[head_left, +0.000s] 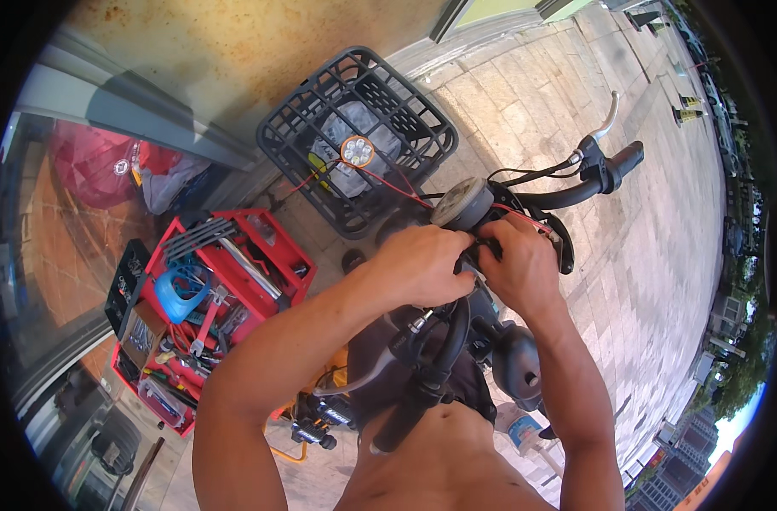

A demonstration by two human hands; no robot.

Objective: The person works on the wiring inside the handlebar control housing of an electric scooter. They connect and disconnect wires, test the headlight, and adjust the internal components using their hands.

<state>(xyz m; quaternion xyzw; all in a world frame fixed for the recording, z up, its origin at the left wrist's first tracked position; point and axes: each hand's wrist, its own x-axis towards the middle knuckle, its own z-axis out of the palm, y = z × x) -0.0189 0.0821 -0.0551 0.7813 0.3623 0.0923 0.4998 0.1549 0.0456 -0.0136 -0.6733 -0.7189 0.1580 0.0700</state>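
Observation:
Both my hands meet at the middle of a bike's handlebar (563,198), just behind a round grey headlamp-like unit (462,204). My left hand (431,266) is closed, thumb and fingers pinched at a small dark part hidden between the hands. Close beside it, my right hand (519,262) has its fingers curled in at the same spot, and what they grip is hidden. Red and black wires run from there to a round orange-rimmed LED lamp (357,152), which lies over the front basket (273,136). One black grip (398,423) points back toward my body.
A red toolbox (301,271) stands at left, full of tools, with a blue tool-like piece (182,289) on top. Yellow-and-black power tools (324,417) lie below my left arm. A brake lever (607,117) sticks out at upper right. Paving (635,281) stretches off right; a glass door (73,255) borders the left.

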